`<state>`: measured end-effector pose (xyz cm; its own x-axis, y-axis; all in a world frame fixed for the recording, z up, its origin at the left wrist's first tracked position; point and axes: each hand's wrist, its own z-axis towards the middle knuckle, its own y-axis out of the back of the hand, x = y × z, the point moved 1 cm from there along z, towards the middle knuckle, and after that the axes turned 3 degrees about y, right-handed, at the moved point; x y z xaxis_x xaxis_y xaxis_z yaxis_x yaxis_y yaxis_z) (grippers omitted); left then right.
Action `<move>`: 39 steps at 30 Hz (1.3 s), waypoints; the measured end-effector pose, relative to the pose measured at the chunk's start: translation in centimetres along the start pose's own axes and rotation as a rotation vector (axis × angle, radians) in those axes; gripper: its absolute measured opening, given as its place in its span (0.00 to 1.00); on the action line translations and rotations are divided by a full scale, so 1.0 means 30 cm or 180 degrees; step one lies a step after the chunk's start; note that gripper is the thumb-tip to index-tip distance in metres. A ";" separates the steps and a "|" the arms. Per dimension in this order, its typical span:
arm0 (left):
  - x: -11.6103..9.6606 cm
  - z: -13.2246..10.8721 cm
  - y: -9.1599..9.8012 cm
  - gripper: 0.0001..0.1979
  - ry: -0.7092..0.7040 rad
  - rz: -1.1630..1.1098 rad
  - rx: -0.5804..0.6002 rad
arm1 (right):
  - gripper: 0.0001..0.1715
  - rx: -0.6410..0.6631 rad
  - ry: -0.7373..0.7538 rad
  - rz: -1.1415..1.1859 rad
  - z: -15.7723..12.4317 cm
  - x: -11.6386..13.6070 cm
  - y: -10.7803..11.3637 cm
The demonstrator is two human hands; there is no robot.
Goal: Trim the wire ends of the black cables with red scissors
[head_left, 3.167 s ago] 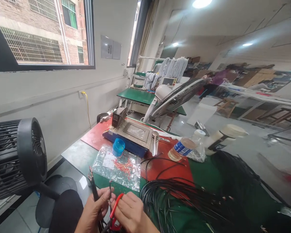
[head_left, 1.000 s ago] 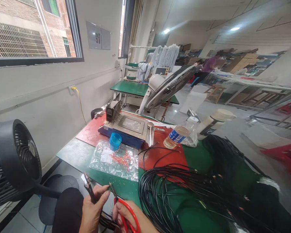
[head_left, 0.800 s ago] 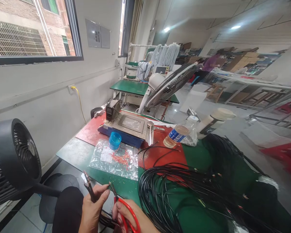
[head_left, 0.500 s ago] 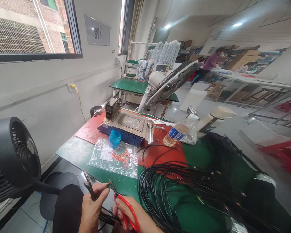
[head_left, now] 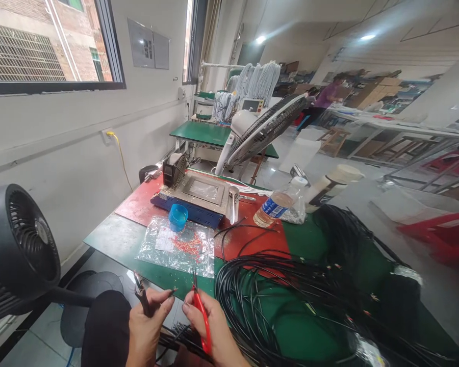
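The left hand (head_left: 147, 329) is closed around a bunch of black cables (head_left: 141, 295) whose stripped ends stick up above the fingers. Its thumb and forefinger pinch one thin wire (head_left: 171, 292), which points toward the other hand. The right hand (head_left: 212, 331) is clenched on red-handled cutters (head_left: 202, 316), held tip upward just beside the wire's end; whether they touch is unclear. Both hands hover just off the near edge of the desk (head_left: 110, 237), above the person's dark lap.

Just beyond them, at the near edge, lies a clear plastic bag (head_left: 164, 250) strewn with small red pieces. A blue cup (head_left: 178, 216) stands at the bag's far side. Behind the cup, a flat machine (head_left: 193, 196) with a metal top sits on the red mat.

To the right of the hands, a large coil of black cable (head_left: 290, 306) spreads over the green mat toward the right edge. A bottle (head_left: 273, 209) leans beyond the coil. A black fan (head_left: 21, 239) stands off the desk's left edge, and a white fan (head_left: 268, 130) stands past its far end.
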<state>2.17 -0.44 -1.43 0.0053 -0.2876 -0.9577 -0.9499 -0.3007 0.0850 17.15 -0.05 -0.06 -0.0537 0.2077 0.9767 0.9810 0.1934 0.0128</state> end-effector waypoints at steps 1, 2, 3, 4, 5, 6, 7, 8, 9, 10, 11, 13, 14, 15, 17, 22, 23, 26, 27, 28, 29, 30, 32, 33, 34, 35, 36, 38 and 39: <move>-0.001 -0.003 -0.005 0.16 0.0000 0.0008 0.0000 | 0.23 -0.0114 0.0054 -0.0003 0.005 -0.005 -0.004; -0.002 -0.006 -0.009 0.16 -0.0001 0.0018 -0.0010 | 0.22 -0.0205 0.0091 0.0007 0.010 -0.010 -0.008; -0.002 -0.008 -0.013 0.16 -0.0003 0.0022 -0.0028 | 0.21 -0.0277 0.0117 0.0026 0.015 -0.016 -0.012; -0.002 -0.011 -0.016 0.16 -0.0002 0.0021 -0.0043 | 0.20 -0.0332 0.0127 0.0052 0.018 -0.021 -0.016; 0.000 -0.013 -0.018 0.16 0.0002 0.0023 -0.0057 | 0.20 -0.0381 0.0128 0.0084 0.021 -0.027 -0.019; 0.003 -0.013 -0.020 0.16 0.0003 0.0034 -0.0079 | 0.19 -0.0423 0.0130 0.0120 0.024 -0.032 -0.022; 0.007 -0.014 -0.020 0.16 -0.0005 0.0057 -0.0105 | 0.19 -0.0458 0.0144 0.0153 0.025 -0.036 -0.025; 0.013 -0.013 -0.020 0.16 -0.0015 0.0089 -0.0131 | 0.18 -0.0483 0.0167 0.0178 0.027 -0.038 -0.027; 0.019 -0.012 -0.020 0.16 -0.0034 0.0124 -0.0152 | 0.18 -0.0505 0.0193 0.0197 0.028 -0.040 -0.028; 0.026 -0.011 -0.020 0.16 -0.0058 0.0160 -0.0157 | 0.18 -0.0524 0.0211 0.0213 0.028 -0.039 -0.030; 0.033 -0.010 -0.020 0.16 -0.0093 0.0191 -0.0153 | 0.19 -0.0538 0.0216 0.0224 0.028 -0.037 -0.031; 0.046 -0.007 -0.019 0.14 -0.0171 0.0229 -0.0125 | 0.20 -0.0565 0.0187 0.0243 0.027 -0.029 -0.033; 0.052 -0.006 -0.019 0.14 -0.0203 0.0239 -0.0120 | 0.20 -0.0580 0.0157 0.0259 0.026 -0.024 -0.034; 0.058 -0.006 -0.019 0.13 -0.0222 0.0246 -0.0116 | 0.21 -0.0587 0.0122 0.0280 0.025 -0.020 -0.034; 0.066 -0.006 -0.019 0.13 -0.0218 0.0259 -0.0141 | 0.22 -0.0602 0.0051 0.0340 0.023 -0.013 -0.036; 0.060 -0.011 -0.022 0.15 -0.0067 0.0173 -0.0112 | 0.22 -0.0623 -0.0015 0.0454 0.026 -0.011 -0.037; 0.053 -0.013 -0.023 0.15 -0.0022 0.0141 -0.0097 | 0.22 -0.0621 -0.0034 0.0488 0.027 -0.011 -0.038; 0.029 -0.019 -0.029 0.14 0.0062 0.0056 -0.0014 | 0.23 -0.0593 -0.0126 0.0711 0.029 -0.009 -0.040; 0.022 -0.021 -0.030 0.14 0.0084 0.0024 0.0047 | 0.23 -0.0584 -0.0161 0.0809 0.028 -0.007 -0.040; 0.016 -0.023 -0.031 0.14 0.0113 -0.0014 0.0112 | 0.23 -0.0578 -0.0205 0.0911 0.028 -0.004 -0.041; 0.012 -0.024 -0.031 0.14 0.0168 -0.0049 0.0178 | 0.23 -0.0574 -0.0256 0.1019 0.027 0.000 -0.041; 0.011 -0.025 -0.032 0.15 0.0255 -0.0086 0.0241 | 0.23 -0.0571 -0.0319 0.1130 0.026 0.004 -0.042; 0.013 -0.026 -0.031 0.17 0.0502 -0.0195 0.0357 | 0.23 -0.0559 -0.0454 0.1347 0.024 0.013 -0.041; 0.017 -0.026 -0.031 0.18 0.0634 -0.0273 0.0392 | 0.23 -0.0550 -0.0511 0.1437 0.024 0.017 -0.040; 0.020 -0.026 -0.031 0.19 0.0749 -0.0374 0.0409 | 0.23 -0.0534 -0.0559 0.1504 0.025 0.020 -0.039; 0.024 -0.027 -0.031 0.19 0.0854 -0.0498 0.0427 | 0.23 -0.0515 -0.0594 0.1544 0.026 0.021 -0.038; 0.027 -0.028 -0.033 0.18 0.0946 -0.0637 0.0456 | 0.23 -0.0493 -0.0619 0.1560 0.028 0.021 -0.038; 0.029 -0.032 -0.037 0.15 0.1089 -0.0922 0.0626 | 0.24 -0.0429 -0.0668 0.1570 0.030 0.016 -0.039; 0.028 -0.035 -0.041 0.14 0.1140 -0.1057 0.0749 | 0.24 -0.0389 -0.0679 0.1581 0.031 0.013 -0.040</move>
<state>3.66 -1.25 -2.05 0.3842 -0.5162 -0.7654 -0.9231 -0.2281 -0.3095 15.77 0.70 0.10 0.3970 0.4376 0.8068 0.9118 -0.0872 -0.4013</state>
